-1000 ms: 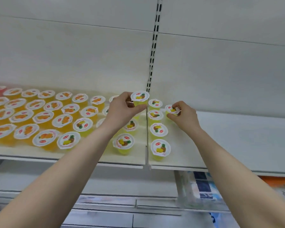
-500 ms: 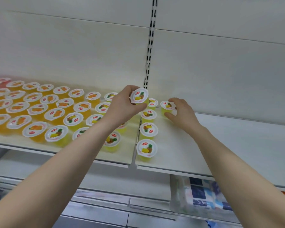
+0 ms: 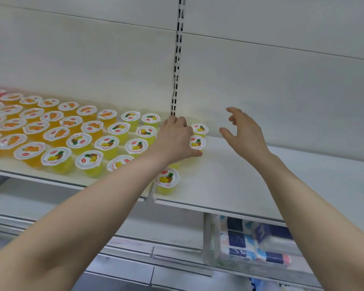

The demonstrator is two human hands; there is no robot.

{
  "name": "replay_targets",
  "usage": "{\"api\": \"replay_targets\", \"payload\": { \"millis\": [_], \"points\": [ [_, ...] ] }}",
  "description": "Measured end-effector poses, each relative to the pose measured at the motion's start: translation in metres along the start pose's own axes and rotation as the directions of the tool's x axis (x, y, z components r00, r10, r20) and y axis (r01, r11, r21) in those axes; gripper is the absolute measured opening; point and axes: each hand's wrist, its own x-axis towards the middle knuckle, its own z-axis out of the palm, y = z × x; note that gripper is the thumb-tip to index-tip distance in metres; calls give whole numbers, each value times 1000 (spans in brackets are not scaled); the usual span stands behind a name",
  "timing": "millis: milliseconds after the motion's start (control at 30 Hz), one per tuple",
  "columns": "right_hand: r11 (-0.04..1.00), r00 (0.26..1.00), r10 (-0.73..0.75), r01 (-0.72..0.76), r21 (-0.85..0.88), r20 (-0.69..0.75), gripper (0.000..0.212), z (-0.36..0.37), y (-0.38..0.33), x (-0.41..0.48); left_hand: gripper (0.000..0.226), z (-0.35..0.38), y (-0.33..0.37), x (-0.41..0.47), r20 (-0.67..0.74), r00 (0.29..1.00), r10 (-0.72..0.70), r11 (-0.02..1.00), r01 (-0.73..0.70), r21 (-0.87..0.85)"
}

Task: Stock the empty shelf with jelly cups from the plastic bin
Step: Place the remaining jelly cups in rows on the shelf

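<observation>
Left arm: it reaches up from the lower left, and the forearm crosses over the front rows of cups.
Left hand (image 3: 173, 139): its back faces the camera at the rear of the shelf, directly under the slotted upright (image 3: 177, 59). The fingers bend downward and the thumb stretches out to the right.
Left hand's hold: the palm hides whatever is under it, so I cannot tell whether it grasps anything.
Right arm: it rises from the lower right and slants in toward the middle.
Right hand (image 3: 244, 133): it is raised above the shelf, well apart from the left hand. The fingers are spread and loosely curved with the thumb held apart, and the hand is released with nothing in it.
Jelly cups (image 3: 105, 143): they stand upright with lids up in slanting rows on the left board. The orange ones are far left and the yellow ones are nearer the middle.
Back pair (image 3: 199, 129): two yellow cups sit on the right board, just beside the left hand's knuckles and thumb.
Front cup (image 3: 167, 179): it stands near the front lip, just right of the seam.
Shelf (image 3: 261, 181): the right board lies bare from the right hand outward.
Edges: the front lip (image 3: 219, 208) runs under both forearms, and the seam between the boards passes beneath the left forearm.
Back wall (image 3: 282, 91): a plain pale panel that meets the shelf close behind both hands.
Lower level: wrapped packs (image 3: 250, 244) in blue and white lie under the right board.
</observation>
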Motion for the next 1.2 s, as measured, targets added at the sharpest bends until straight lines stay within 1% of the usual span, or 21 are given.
{"api": "replay_targets", "payload": {
  "millis": [200, 400, 467, 533, 600, 667, 733, 833, 1000, 1200],
  "points": [
    [1000, 1000, -1, 1, 8, -13, 54, -3, 5, -2, 67, 7, 4, 2, 24, 999, -25, 999, 25, 38],
    [999, 999, -27, 28, -39, 24, 54, -1, 3, -2, 72, 8, 8, 5, 33, 999, -29, 995, 26, 92],
    [997, 998, -50, 52, -52, 30, 53, -1, 0, -1, 77, 6, 6, 4, 45, 999, -25, 996, 22, 81],
    [994, 996, -80, 82, -67, 33, 53, -3, -4, 0, 80, 1, 3, 2, 48, 999, -25, 999, 24, 29],
    [987, 991, -124, 127, -94, 43, 52, -4, -8, 4, 76, -6, -1, 1, -1, 999, -38, 999, 38, -22],
    [975, 983, -173, 180, -130, 66, 52, -4, -15, 8, 66, -16, -8, -3, -97, 994, -56, 998, 52, -45],
    [960, 971, -222, 233, -153, 88, 51, -4, -24, 13, 56, -29, -19, -10, -180, 981, -74, 997, 68, -42],
    [933, 946, -303, 319, -169, 111, 50, 0, -45, 18, 48, -49, -41, -25, -263, 959, -103, 995, 104, -11],
    [868, 887, -441, 461, -186, 140, 51, 14, -97, 23, 42, -76, -86, -66, -332, 930, -159, 980, 190, 64],
    [807, 814, -566, 579, -116, 132, 51, 36, -189, 22, 41, -100, -150, -134, -367, 904, -220, 951, 283, 126]
  ]
}}
